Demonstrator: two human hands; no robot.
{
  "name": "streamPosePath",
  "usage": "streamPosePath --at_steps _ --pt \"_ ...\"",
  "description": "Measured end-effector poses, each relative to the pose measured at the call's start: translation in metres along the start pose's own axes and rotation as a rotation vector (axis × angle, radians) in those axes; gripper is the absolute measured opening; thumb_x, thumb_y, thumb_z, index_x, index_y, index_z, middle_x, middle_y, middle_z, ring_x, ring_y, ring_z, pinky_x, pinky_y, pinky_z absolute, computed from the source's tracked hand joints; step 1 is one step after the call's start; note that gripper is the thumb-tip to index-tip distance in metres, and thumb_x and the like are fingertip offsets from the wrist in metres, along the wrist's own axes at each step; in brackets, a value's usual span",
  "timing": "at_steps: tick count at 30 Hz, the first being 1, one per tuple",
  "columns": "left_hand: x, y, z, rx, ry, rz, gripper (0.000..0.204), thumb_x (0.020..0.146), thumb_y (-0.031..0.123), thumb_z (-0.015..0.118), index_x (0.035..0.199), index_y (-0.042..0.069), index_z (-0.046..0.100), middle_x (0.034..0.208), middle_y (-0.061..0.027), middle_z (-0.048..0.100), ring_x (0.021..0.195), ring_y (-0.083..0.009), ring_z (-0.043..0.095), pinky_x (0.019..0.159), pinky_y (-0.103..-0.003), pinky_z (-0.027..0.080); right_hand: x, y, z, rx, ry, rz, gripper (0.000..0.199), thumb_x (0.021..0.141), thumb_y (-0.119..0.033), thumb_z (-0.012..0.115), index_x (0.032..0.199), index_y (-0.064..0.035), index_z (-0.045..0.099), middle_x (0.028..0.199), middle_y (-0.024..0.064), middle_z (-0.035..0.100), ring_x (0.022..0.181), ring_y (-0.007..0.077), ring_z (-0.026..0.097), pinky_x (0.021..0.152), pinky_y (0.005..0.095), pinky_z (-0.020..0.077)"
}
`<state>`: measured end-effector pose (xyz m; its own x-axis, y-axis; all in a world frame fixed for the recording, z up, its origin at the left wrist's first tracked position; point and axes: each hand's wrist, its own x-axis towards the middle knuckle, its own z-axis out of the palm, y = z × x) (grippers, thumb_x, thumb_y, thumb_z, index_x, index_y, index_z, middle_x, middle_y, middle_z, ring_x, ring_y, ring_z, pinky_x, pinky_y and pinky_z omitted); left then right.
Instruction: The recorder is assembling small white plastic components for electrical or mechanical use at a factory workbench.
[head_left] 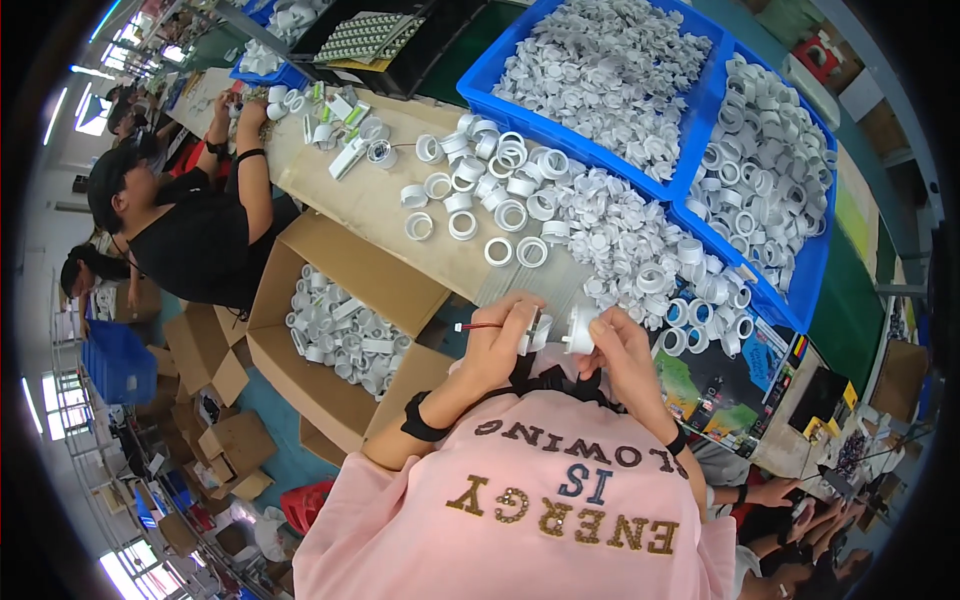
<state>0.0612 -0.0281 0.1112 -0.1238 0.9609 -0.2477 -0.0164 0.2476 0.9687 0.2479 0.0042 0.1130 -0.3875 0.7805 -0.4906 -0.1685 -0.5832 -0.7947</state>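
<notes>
Just above the front of my pink shirt, my left hand (497, 345) is closed on a small white plastic part (537, 333). A short red and black wire (472, 326) with a dark end sticks out on its left side. My right hand (624, 358) pinches a white round plastic housing (579, 330) by its right edge. The two parts face each other with a narrow gap between them. On the bench beyond my hands lie loose white rings (510, 215). A heap of small white plastic pieces (615, 235) lies just right of the rings.
Blue bins (592, 150) full of white pieces and rings stand along the far right. A cardboard box (365, 262) holding white parts is at my left. Farther left, a co-worker in black (210, 230) works at the bench (320, 195). Other people's hands (770, 492) show at lower right.
</notes>
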Motion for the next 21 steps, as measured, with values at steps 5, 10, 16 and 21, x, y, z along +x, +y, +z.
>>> streamPosePath --at_steps 5,10,16,21 --pt "0.004 -0.007 0.008 0.129 0.0 0.187 0.031 0.091 0.022 0.041 0.087 -0.003 0.059 0.069 -0.0125 0.056 0.06 -0.0182 0.05 0.057 -0.03 0.04 -0.002 0.004 0.01 -0.079 -0.063 -0.039 0.023 0.091 -0.024 0.055 0.088 -0.0021 0.049 0.068 0.0088 0.059 0.053 0.0096 0.056 0.047 0.0208 0.0473" --pt "0.005 -0.006 0.007 0.154 0.052 0.255 0.032 0.091 0.024 0.04 0.087 -0.002 0.058 0.064 -0.0126 0.054 0.055 -0.0196 0.049 0.054 -0.031 0.039 -0.005 0.003 0.012 -0.096 -0.09 -0.013 0.026 0.092 -0.025 0.052 0.093 -0.0001 0.047 0.075 0.0097 0.059 0.059 0.0121 0.058 0.051 0.0225 0.0499" --pt "0.001 0.007 0.011 0.209 0.015 0.199 0.037 0.091 0.028 0.038 0.094 -0.003 0.058 0.071 -0.0094 0.059 0.062 -0.0131 0.05 0.057 -0.027 0.04 -0.008 0.003 0.015 -0.014 -0.112 0.038 0.029 0.092 -0.031 0.052 0.092 -0.0017 0.047 0.076 0.0108 0.06 0.06 0.012 0.06 0.053 0.0226 0.0508" --pt "0.0 0.007 0.016 0.231 0.05 0.284 0.036 0.09 0.027 0.037 0.094 -0.003 0.058 0.067 -0.0105 0.058 0.058 -0.0135 0.05 0.054 -0.028 0.04 -0.007 0.003 0.016 0.044 -0.137 0.09 0.032 0.093 -0.034 0.05 0.092 -0.0018 0.047 0.078 0.0107 0.06 0.064 0.0124 0.06 0.056 0.0235 0.052"
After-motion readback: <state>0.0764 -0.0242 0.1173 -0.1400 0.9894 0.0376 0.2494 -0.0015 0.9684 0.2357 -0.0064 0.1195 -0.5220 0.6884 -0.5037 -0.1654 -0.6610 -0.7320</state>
